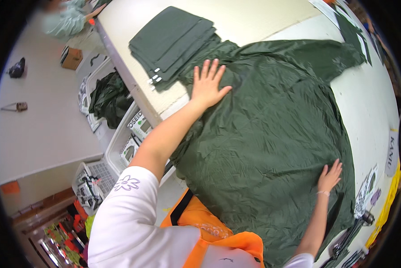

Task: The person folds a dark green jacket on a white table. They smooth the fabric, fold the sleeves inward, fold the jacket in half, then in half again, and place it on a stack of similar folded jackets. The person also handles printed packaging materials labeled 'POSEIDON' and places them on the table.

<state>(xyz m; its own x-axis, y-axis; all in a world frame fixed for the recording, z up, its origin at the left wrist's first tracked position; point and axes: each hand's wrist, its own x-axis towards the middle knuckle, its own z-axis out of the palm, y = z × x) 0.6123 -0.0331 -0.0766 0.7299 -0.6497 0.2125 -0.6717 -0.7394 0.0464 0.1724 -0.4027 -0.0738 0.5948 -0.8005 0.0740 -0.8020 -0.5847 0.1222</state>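
Note:
A large dark green sheet of thin fabric (272, 129) lies spread and wrinkled over the white table (370, 107). My left hand (207, 85) rests flat on its far left part, fingers apart. At the sheet's near right edge my right hand (330, 176) presses down, open, with a thin band at the wrist. A stack of folded dark green pieces (171, 40) lies on the table just beyond my left hand.
White bins (120, 143) with printed packets and a heap of dark green fabric (109, 96) stand on the floor left of the table. Another person (66, 20) crouches at the far left by a cardboard box (72, 58). Papers and small items lie along the table's right edge.

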